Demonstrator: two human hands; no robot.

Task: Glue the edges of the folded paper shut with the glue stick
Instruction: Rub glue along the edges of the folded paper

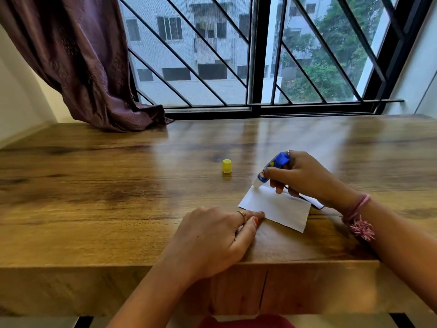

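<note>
On the table [94,185], near its front edge, the paper [276,209] lies flat between the two hands. The right hand [305,178] has its fingers clamped round the stick [272,168], tilted with the glue end at the paper's far left corner. The left hand [212,235] rests with fingers together, their tips pinning the near left edge. The cap [226,166] stands well apart (no hazard there). To do this well, I judge the stroke should run thinly along the edge, with the left fingertips bearing down so the sheet cannot skid, and the flap pressed before the glue dries.
</note>
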